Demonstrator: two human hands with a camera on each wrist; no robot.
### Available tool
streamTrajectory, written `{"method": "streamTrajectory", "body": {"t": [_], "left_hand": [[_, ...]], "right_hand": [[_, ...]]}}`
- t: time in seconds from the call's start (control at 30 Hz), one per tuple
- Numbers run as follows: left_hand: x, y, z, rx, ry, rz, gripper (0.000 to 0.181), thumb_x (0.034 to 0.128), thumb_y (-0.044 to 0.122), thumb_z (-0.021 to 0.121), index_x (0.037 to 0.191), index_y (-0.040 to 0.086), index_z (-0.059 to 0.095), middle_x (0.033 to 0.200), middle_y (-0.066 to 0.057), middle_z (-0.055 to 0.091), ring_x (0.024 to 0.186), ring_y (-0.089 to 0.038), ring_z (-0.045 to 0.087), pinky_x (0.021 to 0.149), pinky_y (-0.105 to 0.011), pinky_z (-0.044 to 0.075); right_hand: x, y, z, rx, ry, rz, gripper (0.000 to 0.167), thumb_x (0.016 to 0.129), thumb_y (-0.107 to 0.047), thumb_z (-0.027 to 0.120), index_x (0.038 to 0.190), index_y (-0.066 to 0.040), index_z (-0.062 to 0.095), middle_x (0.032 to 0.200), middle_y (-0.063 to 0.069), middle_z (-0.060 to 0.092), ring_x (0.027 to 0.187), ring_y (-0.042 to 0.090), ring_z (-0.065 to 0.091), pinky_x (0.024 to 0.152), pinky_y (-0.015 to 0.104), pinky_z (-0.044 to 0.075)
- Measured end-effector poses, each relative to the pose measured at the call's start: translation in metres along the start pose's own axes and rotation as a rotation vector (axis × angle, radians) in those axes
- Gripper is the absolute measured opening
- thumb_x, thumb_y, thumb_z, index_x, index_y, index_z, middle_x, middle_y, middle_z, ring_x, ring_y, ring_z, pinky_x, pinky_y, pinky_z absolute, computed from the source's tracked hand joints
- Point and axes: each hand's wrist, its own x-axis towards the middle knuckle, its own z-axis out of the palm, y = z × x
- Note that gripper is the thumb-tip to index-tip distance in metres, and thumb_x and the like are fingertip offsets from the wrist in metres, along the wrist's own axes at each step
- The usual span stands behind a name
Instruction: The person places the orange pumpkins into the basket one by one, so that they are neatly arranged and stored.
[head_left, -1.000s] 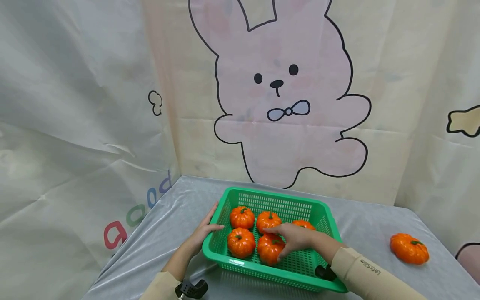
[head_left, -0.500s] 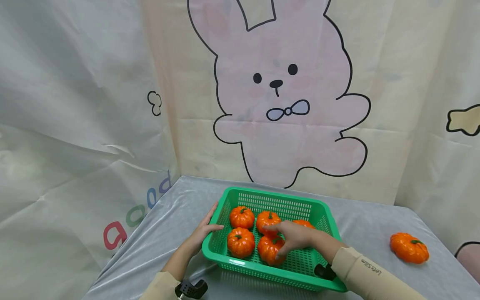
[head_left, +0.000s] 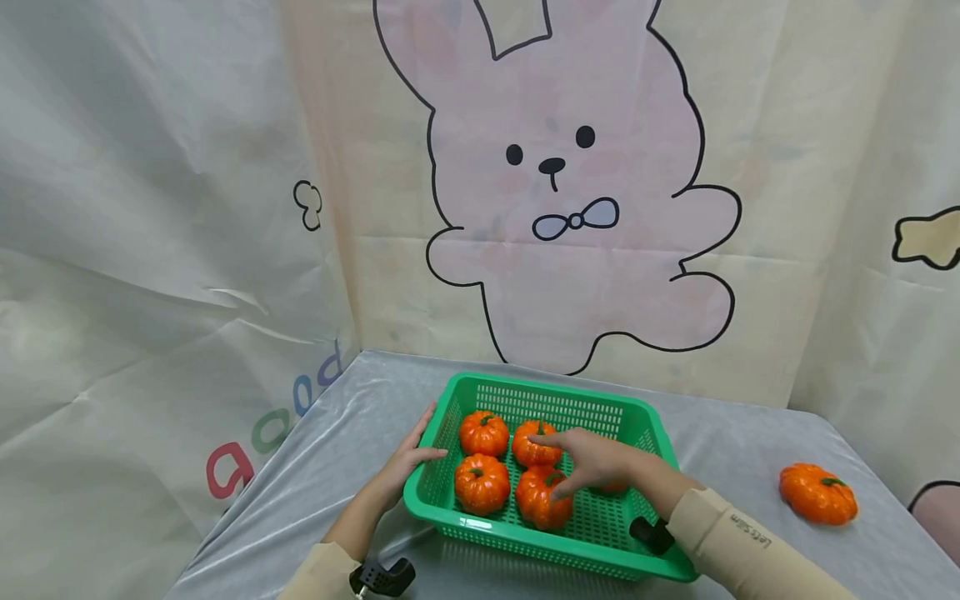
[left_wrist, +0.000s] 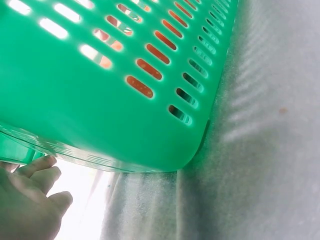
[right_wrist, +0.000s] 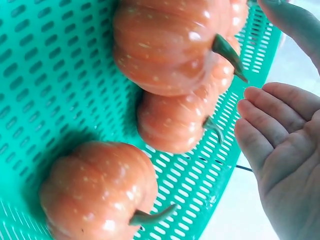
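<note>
A green plastic basket [head_left: 487, 533] holds several small orange pumpkins with green stems. My left hand [head_left: 401, 467] rests at its left rim, thumb over the edge and fingers along the outside; in the left wrist view the fingers [left_wrist: 45, 172] lie beside the rim. My right hand [head_left: 600, 460] is over the basket, fingers and thumb spread. Below its thumb sits the front middle pumpkin [head_left: 538, 504]; the back middle pumpkin [head_left: 534, 450] is partly behind its fingers. Another pumpkin on the right is mostly hidden by this hand. In the right wrist view the palm [right_wrist: 290, 155] holds nothing.
Two pumpkins stand in the basket's left part, a back one [head_left: 483, 433] and a front one [head_left: 482, 485]. Outside, on the grey cloth-covered table [head_left: 735, 483], another pumpkin [head_left: 817, 494] lies to the right. A printed curtain [head_left: 585, 283] hangs behind.
My right hand has lifted off the front middle pumpkin and shifted slightly up and right, its thumb and fingers wider apart. The left hand and the basket have stayed in place.
</note>
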Motion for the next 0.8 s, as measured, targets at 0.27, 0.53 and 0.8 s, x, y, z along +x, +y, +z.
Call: {"method": "streamTrajectory", "body": {"t": [0.27,0.53,0.8], "left_hand": [[0.000,0.004,0.002,-0.011,0.025,-0.007,0.082,0.0873,0.009,0.053,0.152,0.023,0.006,0.158,-0.010,0.000,0.140,-0.036,0.019,0.104,-0.050,0.036],[0.000,0.004,0.003,-0.022,0.036,-0.016,0.081,0.0870,0.008,0.054,0.152,0.024,0.007,0.158,-0.008,0.002,0.140,-0.036,0.021,0.103,-0.050,0.037],[0.000,0.001,0.002,-0.018,0.026,-0.012,0.082,0.0870,0.009,0.053,0.152,0.025,0.006,0.158,-0.008,0.000,0.141,-0.035,0.019,0.104,-0.050,0.036]], "right_hand": [[-0.010,0.001,-0.013,-0.021,0.067,0.007,0.083,0.074,-0.034,0.077,0.142,-0.005,0.039,0.140,0.016,0.047,0.079,0.019,0.055,0.087,0.041,0.045],[-0.030,0.009,-0.029,0.016,0.160,0.062,0.089,0.073,-0.039,0.076,0.145,-0.009,0.033,0.143,0.019,0.042,0.119,0.036,0.050,0.093,0.051,0.044],[-0.055,0.020,-0.042,0.001,0.260,0.104,0.090,0.074,-0.038,0.076,0.145,-0.003,0.033,0.140,0.026,0.041,0.121,0.045,0.046,0.091,0.056,0.043]]}}
